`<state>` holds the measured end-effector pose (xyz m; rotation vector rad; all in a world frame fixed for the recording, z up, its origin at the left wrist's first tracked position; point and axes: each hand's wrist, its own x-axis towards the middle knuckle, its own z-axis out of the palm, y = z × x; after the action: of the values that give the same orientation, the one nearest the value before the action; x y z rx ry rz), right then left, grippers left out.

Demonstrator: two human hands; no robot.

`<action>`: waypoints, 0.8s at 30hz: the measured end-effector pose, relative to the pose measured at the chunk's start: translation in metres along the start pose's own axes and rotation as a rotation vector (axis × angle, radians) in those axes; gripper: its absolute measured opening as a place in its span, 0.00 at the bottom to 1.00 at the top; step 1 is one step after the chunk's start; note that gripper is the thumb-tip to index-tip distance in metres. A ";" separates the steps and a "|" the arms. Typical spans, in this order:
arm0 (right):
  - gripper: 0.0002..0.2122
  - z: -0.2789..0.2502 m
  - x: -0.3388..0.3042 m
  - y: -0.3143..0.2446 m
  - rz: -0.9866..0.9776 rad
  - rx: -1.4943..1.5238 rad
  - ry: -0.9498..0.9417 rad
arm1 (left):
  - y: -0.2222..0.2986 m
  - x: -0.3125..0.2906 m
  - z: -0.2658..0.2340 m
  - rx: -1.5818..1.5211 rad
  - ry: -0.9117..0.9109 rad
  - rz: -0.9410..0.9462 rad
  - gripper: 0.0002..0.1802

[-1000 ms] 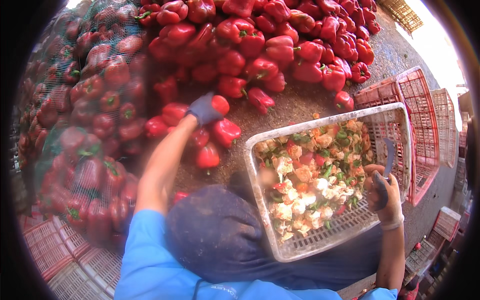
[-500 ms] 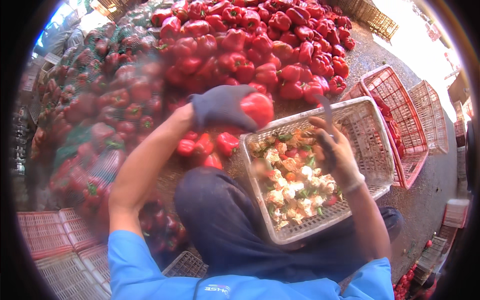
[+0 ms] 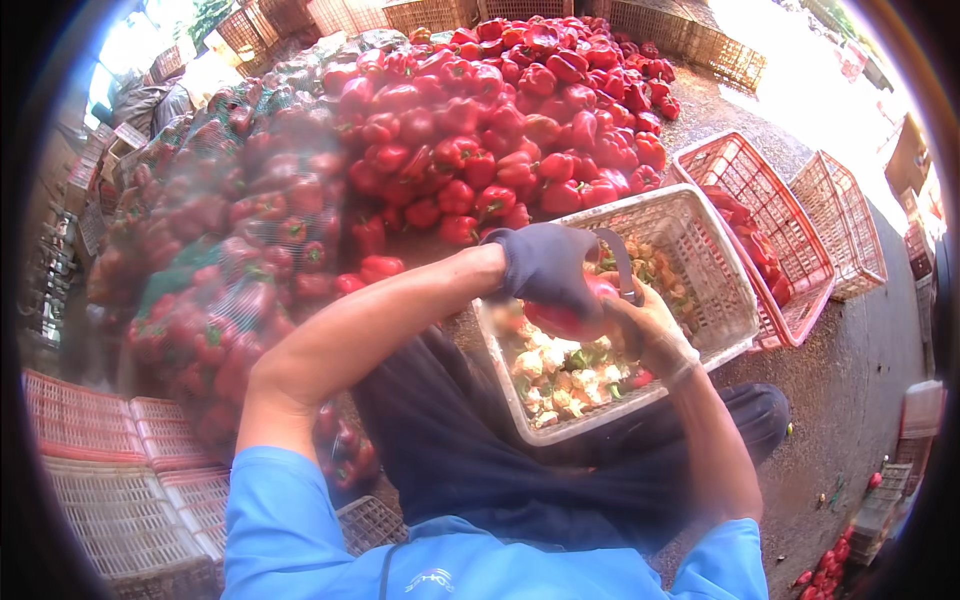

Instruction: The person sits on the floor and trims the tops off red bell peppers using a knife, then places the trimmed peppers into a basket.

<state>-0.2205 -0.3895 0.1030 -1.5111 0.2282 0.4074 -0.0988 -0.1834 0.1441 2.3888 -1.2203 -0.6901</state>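
My left hand [image 3: 546,268], in a dark glove, grips a red bell pepper [image 3: 562,320] over the white plastic crate [image 3: 725,285]. Close against it, my right hand [image 3: 652,328] is closed on a knife whose curved grey blade [image 3: 620,262] points up beside the glove. The two hands meet at the pepper; its far side and the knife's handle are mostly hidden by fingers. Below them in the crate lie several pale pepper cores [image 3: 575,372] with green stems and a few red bits. The crate stands tilted against my crossed legs [image 3: 450,410].
A big heap of red peppers [image 3: 490,150] rises ahead. Green mesh sacks of peppers [image 3: 270,190] bulge at the left. To the right stand a red crate [image 3: 812,262] holding red pepper pieces and a pale crate [image 3: 850,225]. More crates [image 3: 115,505] are stacked at the near left.
My left hand has carried the pepper from the heap side rightward and down over the white crate. My right hand with the knife has come in to meet it. The view has shifted slightly.
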 end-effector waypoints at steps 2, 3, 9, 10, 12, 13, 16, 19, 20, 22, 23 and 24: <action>0.23 -0.001 0.005 0.019 -0.033 -0.017 -0.005 | 0.000 0.002 0.002 -0.072 0.069 -0.012 0.52; 0.22 -0.002 0.008 0.029 -0.050 -0.026 -0.004 | 0.000 0.005 0.002 -0.115 0.097 -0.026 0.52; 0.17 -0.025 0.024 0.071 -0.079 0.784 -0.098 | 0.005 -0.006 -0.028 -0.899 0.311 -0.167 0.36; 0.17 -0.036 0.030 0.081 -0.079 0.945 -0.174 | 0.000 -0.006 -0.028 -1.074 0.361 -0.175 0.37; 0.16 -0.035 0.033 0.075 -0.086 0.943 -0.126 | -0.011 -0.011 -0.008 -0.918 0.461 -0.148 0.42; 0.16 -0.030 0.036 0.071 -0.082 0.925 -0.098 | -0.021 -0.012 0.015 -0.808 0.486 -0.129 0.43; 0.15 -0.041 0.036 0.092 -0.011 0.932 0.025 | 0.027 -0.015 0.045 -0.649 0.586 -0.322 0.40; 0.14 -0.031 0.043 0.087 0.122 0.993 -0.053 | -0.015 -0.005 0.084 -0.940 0.782 -0.343 0.36; 0.14 -0.031 0.041 0.085 0.174 1.015 -0.073 | -0.012 -0.004 0.082 -0.884 0.802 -0.345 0.35; 0.15 -0.028 0.036 0.079 0.139 0.864 -0.075 | -0.006 -0.005 0.076 -0.880 0.805 -0.337 0.33; 0.15 -0.027 0.035 0.074 0.142 0.841 -0.076 | -0.002 -0.006 0.074 -0.933 0.789 -0.326 0.32; 0.15 -0.026 0.036 0.072 0.146 0.816 -0.077 | -0.001 -0.006 0.073 -0.987 0.774 -0.316 0.31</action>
<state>-0.2134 -0.4105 0.0215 -0.6787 0.3894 0.4181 -0.1431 -0.1854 0.0864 1.6841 -0.0943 -0.2627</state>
